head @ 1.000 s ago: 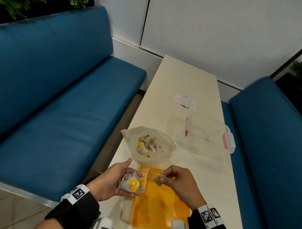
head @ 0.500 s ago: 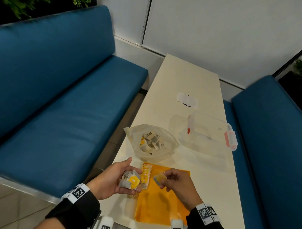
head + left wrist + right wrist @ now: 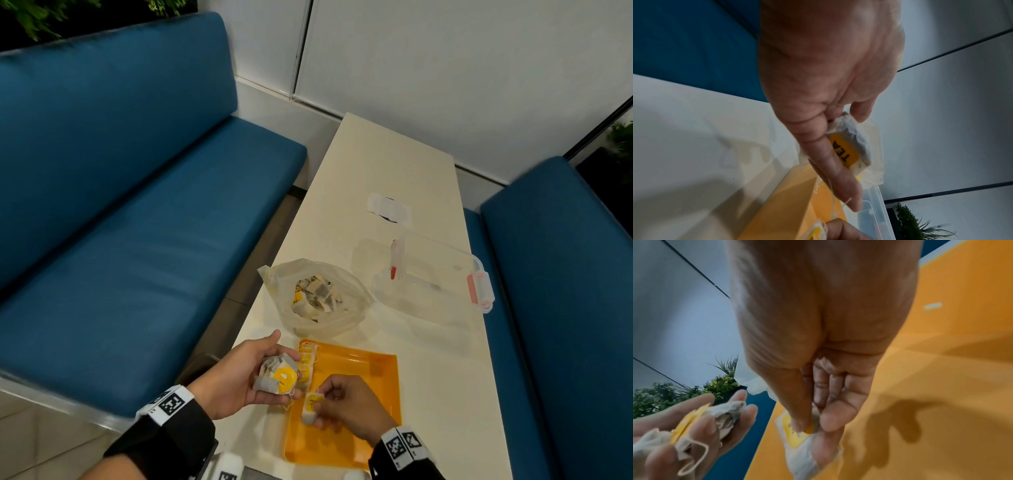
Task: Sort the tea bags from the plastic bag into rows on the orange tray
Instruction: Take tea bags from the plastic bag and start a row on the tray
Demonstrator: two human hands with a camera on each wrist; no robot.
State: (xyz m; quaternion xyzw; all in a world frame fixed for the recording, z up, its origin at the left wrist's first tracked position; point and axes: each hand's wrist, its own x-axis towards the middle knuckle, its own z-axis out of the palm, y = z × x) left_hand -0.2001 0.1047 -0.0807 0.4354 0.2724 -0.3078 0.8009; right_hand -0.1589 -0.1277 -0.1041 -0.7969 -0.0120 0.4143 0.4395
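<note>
From the head view I see the orange tray [image 3: 359, 370] at the near end of the pale surface [image 3: 387, 164]. Beyond the tray's far edge sits the open plastic bag [image 3: 346, 308] with loose tea bags inside. My left hand [image 3: 239, 375] hovers just off the tray's left edge, fingers curled around a bunch of tea bags [image 3: 277, 375]. My right hand [image 3: 349, 407] is over the tray's left part, pinching a single tea bag [image 3: 311, 407]. A short row of tea bags [image 3: 306, 359] lies along the tray's left rim, at its far corner. A clear lidded box [image 3: 442, 274] stands beyond the tray's far right corner.

From the left wrist view, my left hand [image 3: 824, 78] clasps the bunch [image 3: 851, 146], a yellow tag reading "TEA" showing beside the fingers [image 3: 838, 177]. The tray [image 3: 777, 211] lies below.

From the right wrist view, my right hand [image 3: 822, 313] grips the single tea bag [image 3: 795, 433] between thumb and fingers [image 3: 832, 417], low over the tray [image 3: 941, 369]. Whether it touches the tray I cannot tell.
</note>
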